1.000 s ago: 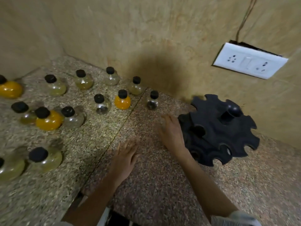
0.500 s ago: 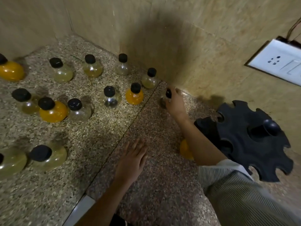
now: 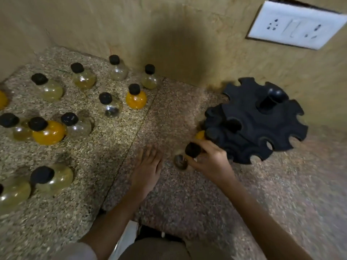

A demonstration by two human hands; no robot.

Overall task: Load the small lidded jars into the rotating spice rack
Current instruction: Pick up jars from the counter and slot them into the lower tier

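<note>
My right hand (image 3: 210, 160) is shut on a small clear jar (image 3: 181, 161) with a black lid, held tilted just above the counter at the near-left side of the black rotating spice rack (image 3: 257, 119). An orange-filled jar (image 3: 199, 135) sits in a lower slot of the rack, mostly hidden. My left hand (image 3: 147, 170) lies flat and open on the granite counter (image 3: 187, 194), a little left of the held jar. Several black-lidded round jars stand on the left slab, among them an orange jar (image 3: 136, 99) and a clear jar (image 3: 110, 106).
The rack stands close to the beige wall, with a white socket plate (image 3: 294, 25) above it. The counter's front edge runs near my body at the bottom. Two pale jars (image 3: 54, 177) stand near the front left.
My right hand picked up the clear jar from near the wall and carried it back and right to the rack's near side. The left hand stayed flat on the counter.
</note>
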